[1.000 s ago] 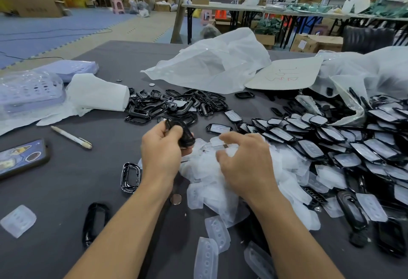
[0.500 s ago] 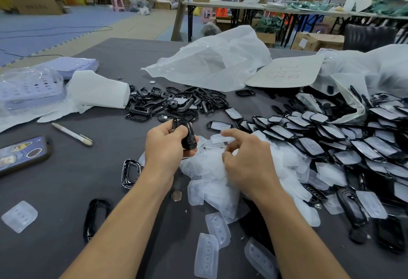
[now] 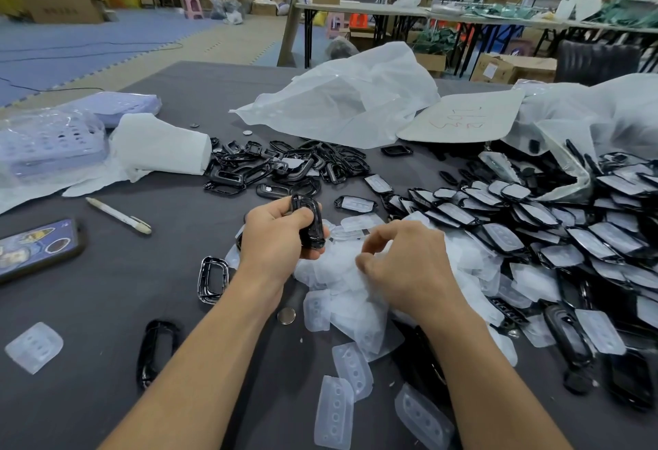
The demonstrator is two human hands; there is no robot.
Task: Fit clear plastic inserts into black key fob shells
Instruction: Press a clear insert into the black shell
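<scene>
Black key fob shell (image 3: 310, 225) is in our left hand (image 3: 274, 239), just left of the insert pile (image 3: 341, 289) and lifted off the worktop (image 3: 106, 300). Fingers and thumb are wrapped round it and it is held on edge. We cannot see into its open face, so we cannot say whether anything is seated yet. Right hand (image 3: 409, 268) is on top of the insert pile, fingers curled into the clear pieces. We cannot tell if it has one pinched or is only raking. Hands are near each other, not touching.

Finished fobs (image 3: 534, 232) spread right of the insert pile and empty shells (image 3: 285, 168) are heaped behind it. A coin (image 3: 286, 316) lies at its left edge, with a loose shell frame (image 3: 212, 278) further left.

Step in hand, by our read: pick one insert, then press it into the held shell.

Risks from here:
- Inserts are thin, clear and overlapping, so we may lift two stuck together. A double won't seat.
- Insert goes in flipped or end-for-end. The button bumps then miss the shell openings, and forcing it creases the plastic.
- Our grip covers much of the shell, so our fingers could block the opening. Regripping one-handed could drop it into the insert pile.
- Raking pushes loose inserts off the near side of the insert pile or into the finished fobs, mixing stock.
</scene>
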